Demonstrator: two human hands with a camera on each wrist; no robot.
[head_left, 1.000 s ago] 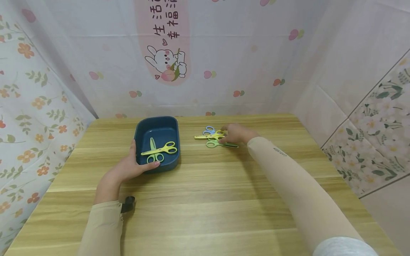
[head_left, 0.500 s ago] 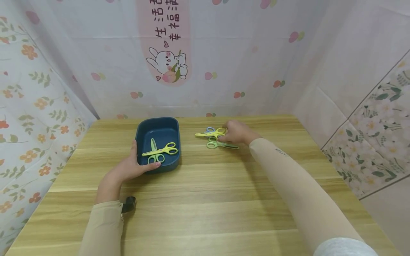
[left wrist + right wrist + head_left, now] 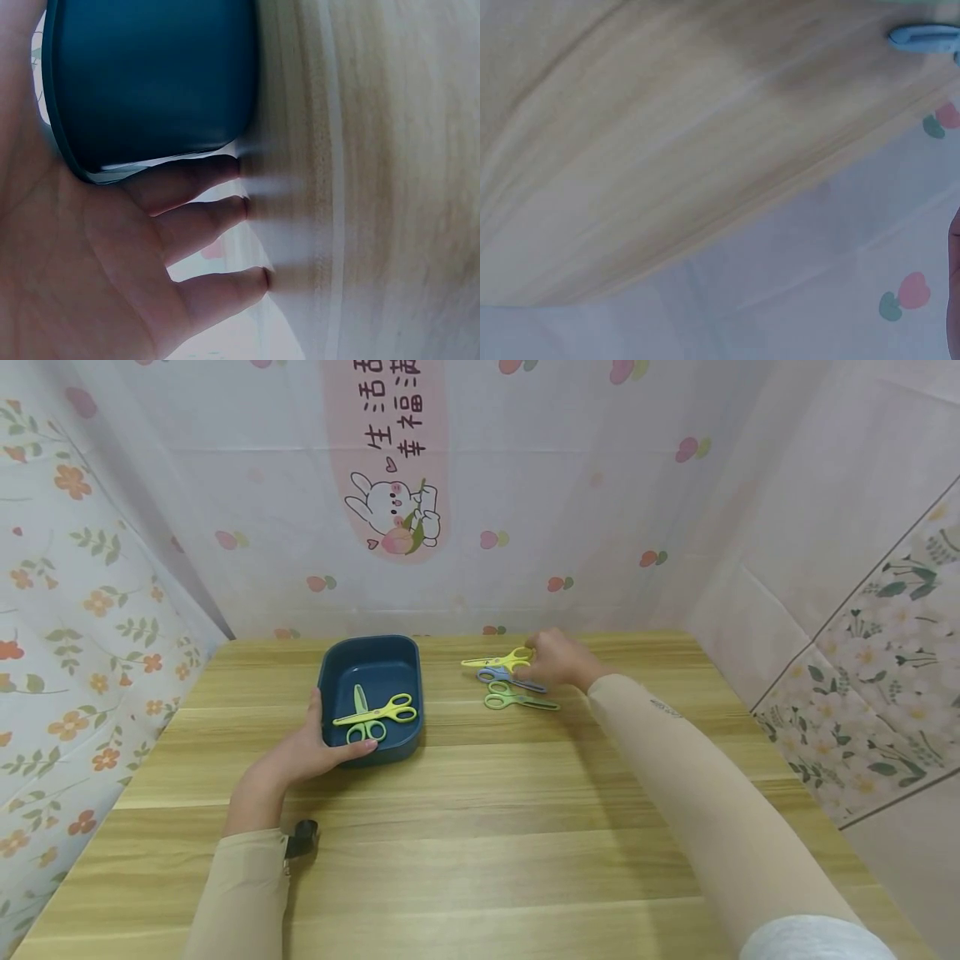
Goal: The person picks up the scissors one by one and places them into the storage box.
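Note:
My left hand (image 3: 300, 752) lies against the near left corner of a dark blue plastic box (image 3: 405, 750), thumb along the front rim. In the left wrist view several straight fingers (image 3: 199, 229) reach past the box wall (image 3: 154, 71) down to the table. Yellow scissors (image 3: 386, 709) lie across green scissors (image 3: 360, 697) inside the box. Over at the right, my right hand (image 3: 558, 658) pinches other yellow scissors (image 3: 483, 662) by the handles, blades pointing left. Blue scissors (image 3: 491, 675) lie just in front of them, partly under the hand, and green scissors (image 3: 498, 697) nearer still.
A wood-grain table (image 3: 480, 827) carries everything. Printed curtains (image 3: 525, 485) hang right behind its back edge, with floral panels at both sides. The right wrist view catches mostly tabletop, curtain and a tip of the blue scissors (image 3: 922, 37).
My right hand has lifted or drawn the yellow scissors backward, off the blue ones, which now show more fully and point right. The left hand and box stay put.

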